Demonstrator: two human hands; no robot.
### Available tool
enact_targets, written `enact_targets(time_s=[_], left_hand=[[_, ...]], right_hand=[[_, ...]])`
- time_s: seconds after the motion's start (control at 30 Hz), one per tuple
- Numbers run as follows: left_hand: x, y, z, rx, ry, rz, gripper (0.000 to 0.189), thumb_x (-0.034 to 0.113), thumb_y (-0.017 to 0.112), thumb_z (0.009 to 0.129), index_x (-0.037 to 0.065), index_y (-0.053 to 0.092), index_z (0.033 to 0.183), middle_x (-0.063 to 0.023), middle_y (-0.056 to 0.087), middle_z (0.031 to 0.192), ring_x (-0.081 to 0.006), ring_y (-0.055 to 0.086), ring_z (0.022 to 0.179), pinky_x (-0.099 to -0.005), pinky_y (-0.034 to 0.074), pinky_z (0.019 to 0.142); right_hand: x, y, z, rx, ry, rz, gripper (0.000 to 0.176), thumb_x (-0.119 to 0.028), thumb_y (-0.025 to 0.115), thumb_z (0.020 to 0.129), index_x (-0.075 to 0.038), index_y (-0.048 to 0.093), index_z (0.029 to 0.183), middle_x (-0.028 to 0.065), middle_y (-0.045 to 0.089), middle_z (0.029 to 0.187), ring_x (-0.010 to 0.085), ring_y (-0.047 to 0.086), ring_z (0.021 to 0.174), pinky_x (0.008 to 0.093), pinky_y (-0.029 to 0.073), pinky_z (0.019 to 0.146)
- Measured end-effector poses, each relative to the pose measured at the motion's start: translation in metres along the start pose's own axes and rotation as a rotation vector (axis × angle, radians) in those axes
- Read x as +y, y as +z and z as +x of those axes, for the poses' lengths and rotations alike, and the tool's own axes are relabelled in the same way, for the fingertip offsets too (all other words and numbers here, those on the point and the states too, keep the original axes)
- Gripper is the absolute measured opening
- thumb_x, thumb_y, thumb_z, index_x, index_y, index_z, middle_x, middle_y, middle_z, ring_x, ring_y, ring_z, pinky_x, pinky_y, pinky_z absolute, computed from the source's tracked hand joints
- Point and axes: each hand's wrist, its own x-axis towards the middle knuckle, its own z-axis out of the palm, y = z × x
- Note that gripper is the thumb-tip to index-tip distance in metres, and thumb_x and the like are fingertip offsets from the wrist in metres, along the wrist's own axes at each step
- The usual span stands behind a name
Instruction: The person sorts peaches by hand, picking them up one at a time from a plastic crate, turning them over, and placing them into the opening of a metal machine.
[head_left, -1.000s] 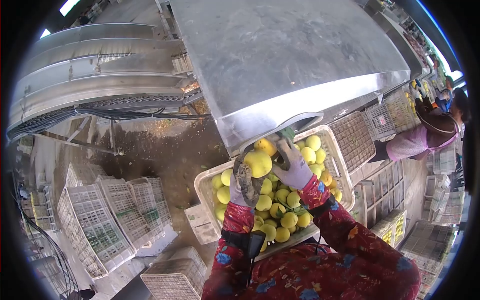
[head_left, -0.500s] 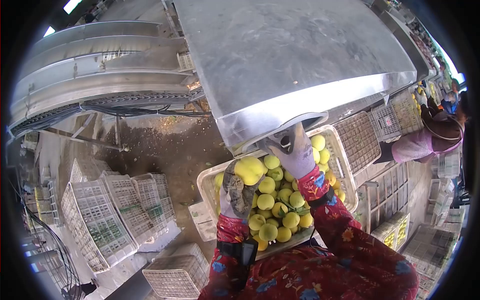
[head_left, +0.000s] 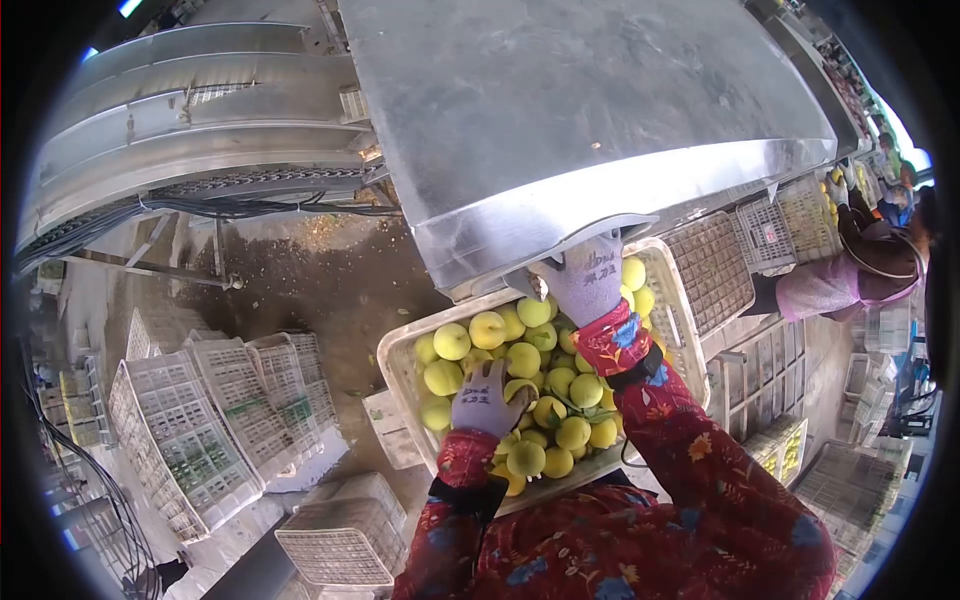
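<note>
Round yellow-green fruit (head_left: 523, 360), which look like peaches, fill a pale plastic crate (head_left: 405, 345) in front of me. My left hand (head_left: 487, 400), in a light purple glove, lies back-up on the fruit in the crate's left part. Its fingers are stretched forward and the thumb stands apart; no fruit shows lifted in it. My right hand (head_left: 588, 280), gloved alike, is at the front lip of a metal chute (head_left: 600, 110), above the far side of the crate. The lip hides part of its fingers, so what they hold, if anything, cannot be seen.
Empty-looking crates (head_left: 180, 440) stand on the floor at left, with another crate (head_left: 340, 545) at lower left. A brown crate (head_left: 708, 262) adjoins mine at right. Cables (head_left: 270, 208) run along metal rails at left. A person (head_left: 830, 280) works farther right.
My left hand, which held a yellow fruit with its palm side showing, has turned over and come down onto the fruit in the crate. My right hand stays at the chute lip, its back now showing.
</note>
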Motion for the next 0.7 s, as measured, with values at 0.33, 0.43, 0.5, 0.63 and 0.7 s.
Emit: enact_targets(time_s=[0.33,0.43,0.5,0.63,0.7], left_hand=[[-0.019,0.029,-0.004,-0.016,-0.084,-0.493,0.069,0.032,0.076,0.081,0.001,0.046,0.134,-0.0180,0.062,0.123,-0.0299,0.063,0.111,-0.0413,0.053,0.092],[-0.030,0.026,-0.014,0.170,-0.083,-1.234,0.055,0.026,0.067,0.093,-0.004,0.049,0.135,-0.0115,0.062,0.124,-0.0178,0.060,0.111,-0.0341,0.052,0.095],[-0.018,0.013,-0.011,0.188,-0.015,-1.299,0.058,0.027,0.068,0.092,-0.004,0.048,0.136,-0.0121,0.062,0.123,-0.0187,0.060,0.111,-0.0340,0.051,0.096],[0.004,-0.011,-0.014,0.207,0.031,-1.495,0.064,0.027,0.070,0.090,-0.005,0.045,0.139,-0.0117,0.060,0.125,-0.0200,0.060,0.111,-0.0328,0.049,0.097],[0.009,-0.020,-0.014,0.221,0.089,-1.502,0.065,0.025,0.071,0.089,-0.003,0.043,0.141,-0.0117,0.059,0.127,-0.0204,0.060,0.113,-0.0334,0.050,0.097]], right_hand=[[0.028,0.099,-0.100,-0.467,0.536,0.226,0.070,-0.040,0.080,0.072,-0.002,0.047,0.121,0.0211,0.062,0.111,0.0410,0.061,0.103,0.0474,0.050,0.088],[0.021,0.062,-0.111,-0.379,0.414,0.407,0.071,-0.034,0.085,0.067,-0.004,0.048,0.119,0.0202,0.061,0.110,0.0386,0.061,0.102,0.0458,0.050,0.086],[0.005,0.026,-0.116,-0.306,0.351,0.555,0.070,-0.025,0.088,0.066,-0.005,0.047,0.119,0.0153,0.061,0.107,0.0302,0.063,0.093,0.0406,0.052,0.080],[-0.003,-0.024,-0.117,-0.326,0.427,1.029,0.062,-0.018,0.086,0.070,-0.006,0.049,0.118,0.0060,0.058,0.101,0.0136,0.057,0.079,0.0305,0.050,0.070],[-0.007,-0.044,-0.111,-0.323,0.412,0.876,0.063,-0.018,0.087,0.069,-0.006,0.049,0.118,0.0064,0.058,0.100,0.0154,0.057,0.078,0.0315,0.050,0.070]])
